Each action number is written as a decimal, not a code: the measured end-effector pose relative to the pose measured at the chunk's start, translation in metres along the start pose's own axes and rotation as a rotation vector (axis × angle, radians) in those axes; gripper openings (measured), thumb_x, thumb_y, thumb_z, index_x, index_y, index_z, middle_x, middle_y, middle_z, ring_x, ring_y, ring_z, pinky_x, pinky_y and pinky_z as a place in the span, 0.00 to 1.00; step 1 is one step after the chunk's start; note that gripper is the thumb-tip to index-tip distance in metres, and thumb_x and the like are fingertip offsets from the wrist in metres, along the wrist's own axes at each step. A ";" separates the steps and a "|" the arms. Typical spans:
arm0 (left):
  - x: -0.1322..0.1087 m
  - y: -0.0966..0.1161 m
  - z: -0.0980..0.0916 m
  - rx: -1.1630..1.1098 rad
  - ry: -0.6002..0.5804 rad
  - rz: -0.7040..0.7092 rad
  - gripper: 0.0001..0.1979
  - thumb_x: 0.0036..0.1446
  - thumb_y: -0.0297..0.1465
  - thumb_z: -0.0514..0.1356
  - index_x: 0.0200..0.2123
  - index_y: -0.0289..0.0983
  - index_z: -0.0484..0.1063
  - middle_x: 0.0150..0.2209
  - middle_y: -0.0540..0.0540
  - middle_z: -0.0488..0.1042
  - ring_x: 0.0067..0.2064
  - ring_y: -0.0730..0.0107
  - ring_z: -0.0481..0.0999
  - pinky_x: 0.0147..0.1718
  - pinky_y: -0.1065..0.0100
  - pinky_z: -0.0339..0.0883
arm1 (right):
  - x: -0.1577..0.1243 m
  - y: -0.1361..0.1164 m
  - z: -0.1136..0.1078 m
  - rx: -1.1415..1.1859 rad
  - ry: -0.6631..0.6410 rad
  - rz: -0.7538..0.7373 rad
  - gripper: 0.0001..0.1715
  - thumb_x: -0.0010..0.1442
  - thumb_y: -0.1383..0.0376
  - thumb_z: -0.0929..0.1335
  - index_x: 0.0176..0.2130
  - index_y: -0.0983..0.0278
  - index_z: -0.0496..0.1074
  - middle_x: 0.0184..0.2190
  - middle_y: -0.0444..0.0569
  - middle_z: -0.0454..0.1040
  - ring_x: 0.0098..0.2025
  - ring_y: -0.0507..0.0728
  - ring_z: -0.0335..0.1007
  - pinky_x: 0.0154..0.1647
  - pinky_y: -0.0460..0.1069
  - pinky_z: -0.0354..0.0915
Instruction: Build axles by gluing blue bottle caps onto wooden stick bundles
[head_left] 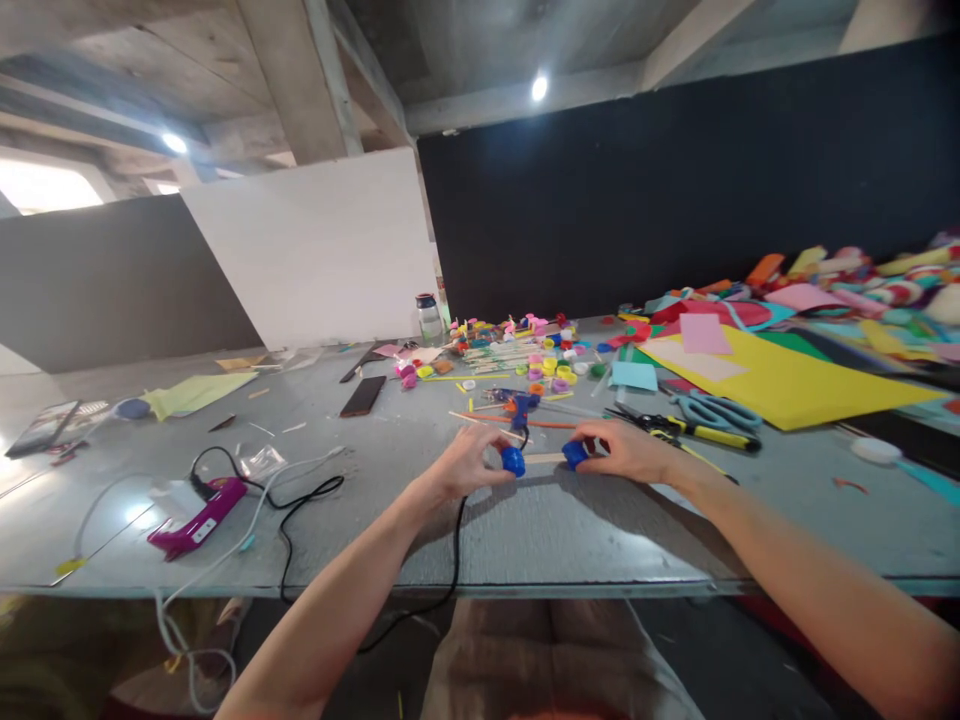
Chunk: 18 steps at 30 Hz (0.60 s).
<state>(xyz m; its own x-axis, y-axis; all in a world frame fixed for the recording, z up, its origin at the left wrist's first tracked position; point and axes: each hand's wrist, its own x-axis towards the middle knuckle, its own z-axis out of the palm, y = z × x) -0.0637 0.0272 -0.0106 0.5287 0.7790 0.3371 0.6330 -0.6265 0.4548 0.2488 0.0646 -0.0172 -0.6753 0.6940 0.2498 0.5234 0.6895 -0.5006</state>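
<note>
My left hand (471,462) pinches a blue bottle cap (514,462) between thumb and fingers, low over the table's near half. Level with it, my right hand (626,452) grips a second blue cap (575,456). A flat pale wooden stick (546,458) spans the gap between the two caps; whether they are joined to it, I cannot tell. Just beyond my hands lies a blue glue gun (519,404) with orange parts, and a black cord runs from it toward me. Thin sticks lie by my left fingers.
Yellow-and-black cutting tools (712,433) and grey-blue scissors (716,410) lie right of my right hand. Coloured bottle caps (555,370) and yellow sheets (780,375) are farther back. A purple power strip (199,518) with cords and a dark phone (363,396) lie left.
</note>
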 end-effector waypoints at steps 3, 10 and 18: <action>0.002 -0.001 -0.002 0.000 0.070 -0.002 0.16 0.53 0.31 0.70 0.45 0.40 0.77 0.50 0.44 0.80 0.56 0.53 0.76 0.60 0.52 0.63 | 0.002 -0.001 -0.001 -0.035 0.066 -0.024 0.19 0.62 0.52 0.71 0.46 0.63 0.75 0.42 0.52 0.76 0.42 0.60 0.71 0.45 0.54 0.66; -0.004 -0.020 -0.030 0.014 0.101 -0.063 0.16 0.55 0.32 0.70 0.47 0.39 0.77 0.48 0.44 0.80 0.53 0.57 0.77 0.59 0.54 0.66 | 0.039 -0.015 0.007 -0.151 0.082 -0.062 0.17 0.63 0.57 0.74 0.48 0.63 0.75 0.43 0.51 0.74 0.41 0.58 0.73 0.44 0.55 0.70; -0.022 -0.069 -0.072 0.069 -0.009 -0.260 0.18 0.68 0.38 0.63 0.55 0.35 0.73 0.55 0.40 0.75 0.52 0.58 0.78 0.51 0.51 0.76 | 0.126 -0.038 0.055 -0.309 0.053 -0.098 0.17 0.71 0.56 0.71 0.51 0.65 0.74 0.51 0.53 0.75 0.49 0.60 0.75 0.51 0.59 0.74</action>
<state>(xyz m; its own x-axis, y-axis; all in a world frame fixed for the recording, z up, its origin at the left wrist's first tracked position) -0.1592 0.0554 0.0098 0.3485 0.9137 0.2089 0.7849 -0.4063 0.4677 0.1155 0.1144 -0.0125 -0.7064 0.6257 0.3309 0.5958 0.7780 -0.1994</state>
